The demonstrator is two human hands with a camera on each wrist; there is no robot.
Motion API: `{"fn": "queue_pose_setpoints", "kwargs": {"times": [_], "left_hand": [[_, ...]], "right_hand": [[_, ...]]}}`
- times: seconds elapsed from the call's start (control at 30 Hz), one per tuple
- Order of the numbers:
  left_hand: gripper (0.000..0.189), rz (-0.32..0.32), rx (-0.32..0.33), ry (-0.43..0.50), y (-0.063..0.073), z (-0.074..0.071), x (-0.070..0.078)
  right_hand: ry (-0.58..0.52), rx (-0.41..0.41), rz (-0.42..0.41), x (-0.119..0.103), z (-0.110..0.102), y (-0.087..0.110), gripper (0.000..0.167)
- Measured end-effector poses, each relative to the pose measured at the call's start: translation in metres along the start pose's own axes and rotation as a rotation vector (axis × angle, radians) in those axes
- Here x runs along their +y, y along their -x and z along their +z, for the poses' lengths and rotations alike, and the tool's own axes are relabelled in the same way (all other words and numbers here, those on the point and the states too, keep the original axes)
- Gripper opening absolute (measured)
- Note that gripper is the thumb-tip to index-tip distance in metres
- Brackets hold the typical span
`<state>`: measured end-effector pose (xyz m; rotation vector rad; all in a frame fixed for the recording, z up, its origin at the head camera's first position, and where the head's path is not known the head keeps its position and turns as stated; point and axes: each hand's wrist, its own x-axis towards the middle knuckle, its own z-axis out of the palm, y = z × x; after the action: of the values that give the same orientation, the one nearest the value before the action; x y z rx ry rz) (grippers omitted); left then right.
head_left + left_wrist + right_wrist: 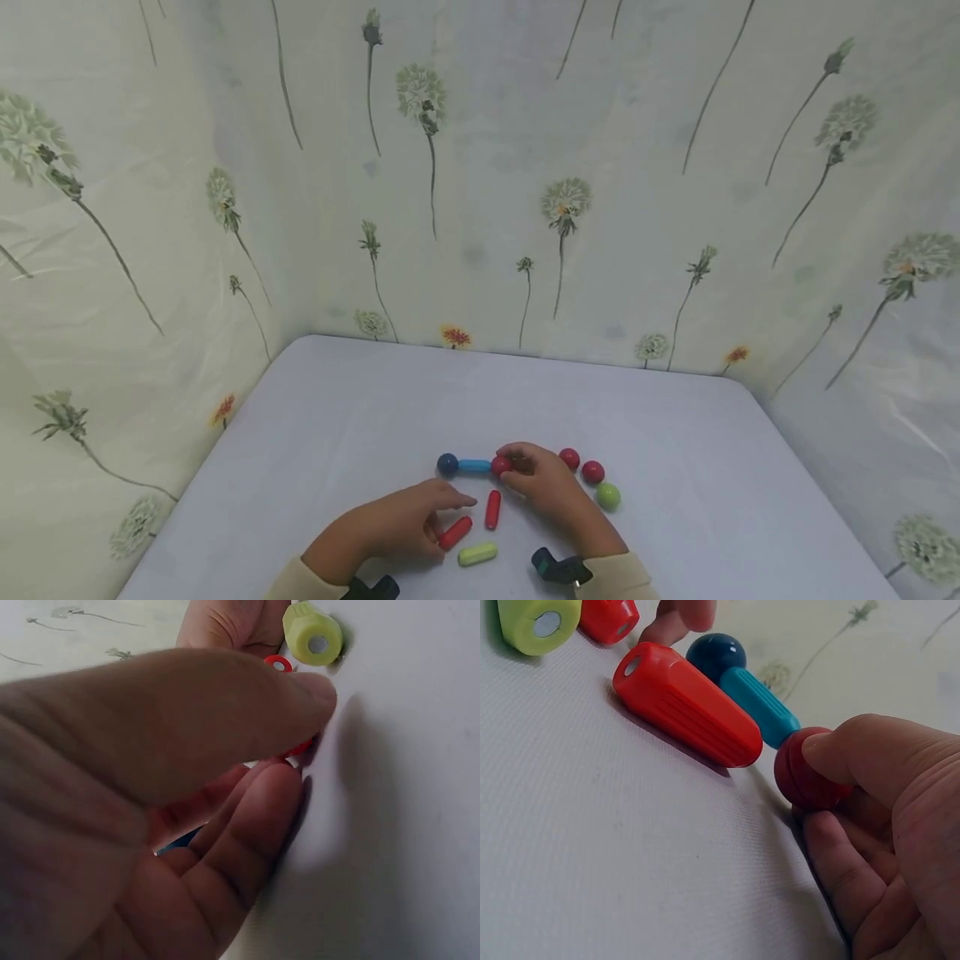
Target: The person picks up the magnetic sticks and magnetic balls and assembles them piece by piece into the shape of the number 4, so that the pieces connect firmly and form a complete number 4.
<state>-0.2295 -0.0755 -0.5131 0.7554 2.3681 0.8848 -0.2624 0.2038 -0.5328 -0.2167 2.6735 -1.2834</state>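
Note:
My right hand (551, 492) pinches a red ball (795, 772) between thumb and fingers. That ball touches one end of a light-blue magnetic rod (474, 466), and a dark blue ball (447, 464) sits at the rod's other end. To the left and nearer, my left hand (397, 521) has its thumb and fingers around the end of a red magnetic rod (456, 533), its index finger stretched out to the right. The left wrist view mostly hides this rod behind the thumb. Between the hands lies a second red rod (690, 709), untouched.
A yellow-green rod (477, 554) lies nearest the person, just right of the left hand. Beyond the right wrist are two loose red balls (592, 472) and a green ball (608, 497). The white table (360, 392) meets a flower-patterned curtain (480, 208) behind.

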Motion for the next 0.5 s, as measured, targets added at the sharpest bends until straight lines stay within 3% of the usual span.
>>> {"fn": "queue_pose_setpoints", "kwargs": {"times": [0.17, 0.5], "left_hand": [[0.059, 0.027, -0.007, -0.022, -0.0017, 0.0004, -0.0023], [0.047, 0.002, 0.024, -0.01, -0.0052, 0.0037, -0.0055]], "right_hand": [[-0.003, 0.002, -0.002, 0.0011, -0.0012, -0.0011, 0.034], [-0.009, -0.011, 0.003, -0.0003, -0.0016, -0.0004, 0.035]]}}
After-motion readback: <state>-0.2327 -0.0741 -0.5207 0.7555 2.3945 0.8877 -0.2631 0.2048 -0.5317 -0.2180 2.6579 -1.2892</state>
